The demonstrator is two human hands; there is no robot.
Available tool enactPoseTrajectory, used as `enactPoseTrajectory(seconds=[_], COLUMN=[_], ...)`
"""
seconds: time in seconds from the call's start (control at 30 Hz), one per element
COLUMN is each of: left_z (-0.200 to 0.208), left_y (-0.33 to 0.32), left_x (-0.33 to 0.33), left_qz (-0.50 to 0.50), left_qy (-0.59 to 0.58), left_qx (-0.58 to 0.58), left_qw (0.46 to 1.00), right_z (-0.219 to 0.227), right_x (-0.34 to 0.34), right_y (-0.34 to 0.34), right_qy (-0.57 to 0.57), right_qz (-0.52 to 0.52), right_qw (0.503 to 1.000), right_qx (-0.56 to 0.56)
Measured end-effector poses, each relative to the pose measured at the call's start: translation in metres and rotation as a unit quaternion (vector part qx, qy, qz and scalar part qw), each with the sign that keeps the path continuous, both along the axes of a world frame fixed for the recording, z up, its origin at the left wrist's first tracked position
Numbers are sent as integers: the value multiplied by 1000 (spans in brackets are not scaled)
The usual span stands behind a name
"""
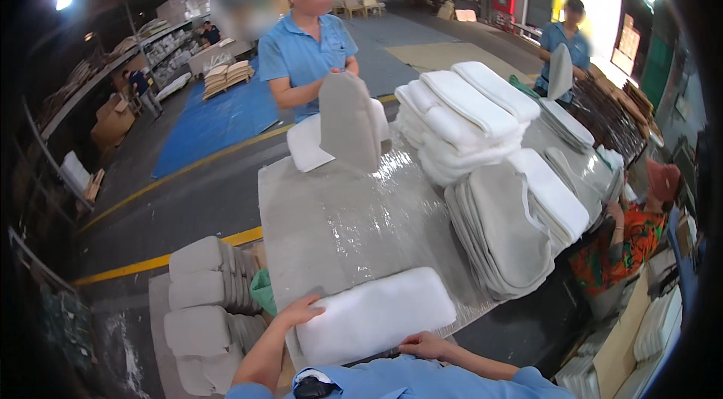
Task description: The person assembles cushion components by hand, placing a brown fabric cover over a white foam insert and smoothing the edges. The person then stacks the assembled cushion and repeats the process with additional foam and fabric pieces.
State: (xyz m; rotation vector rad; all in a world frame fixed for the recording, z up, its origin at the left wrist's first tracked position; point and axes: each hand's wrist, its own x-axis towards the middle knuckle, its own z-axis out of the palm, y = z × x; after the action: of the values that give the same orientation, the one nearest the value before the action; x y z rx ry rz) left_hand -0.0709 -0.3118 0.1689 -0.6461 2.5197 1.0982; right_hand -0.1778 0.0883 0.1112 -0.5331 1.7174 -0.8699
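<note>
A thick white padding piece (380, 312), oblong with rounded corners, lies at the near edge of the plastic-covered table (339, 226). My left hand (303, 311) grips its left end, fingers pressed together on the corner. At the near edge, toward the right, my right hand (424, 345) is closed on the pad's rim; its fingertips are partly hidden. Right of the pad stands a stack of grey fabric covers (501, 229). Behind that, folded white padding pieces (471, 109) are piled high.
Across the table a co-worker (309, 53) holds a grey cover (348, 120) upright over white padding. Another person (565, 41) works at the far right, and one in a patterned top (621, 241) at the right. Stacked grey covers (199, 278) sit low on the left.
</note>
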Motion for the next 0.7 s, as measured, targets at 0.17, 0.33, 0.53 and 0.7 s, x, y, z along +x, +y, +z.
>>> enactPoseTrajectory(seconds=[0.17,0.33,0.53,0.7], left_z=[-19,-33,-49,-56], left_y=[45,83,83,80], left_x=[-46,-69,-47,-46], left_qz=[3,-45,11,12], left_qy=[91,86,174,203], left_qx=[-178,-238,-254,-265], left_qw=[980,966,951,942], right_z=[43,27,-4,-5], right_x=[-40,-57,-69,-70], right_y=[-62,-138,-154,-148], right_qy=[292,559,553,546], right_qz=[-71,96,220,201], right_qw=[952,822,804,812], right_qx=[-51,-49,-17,-31])
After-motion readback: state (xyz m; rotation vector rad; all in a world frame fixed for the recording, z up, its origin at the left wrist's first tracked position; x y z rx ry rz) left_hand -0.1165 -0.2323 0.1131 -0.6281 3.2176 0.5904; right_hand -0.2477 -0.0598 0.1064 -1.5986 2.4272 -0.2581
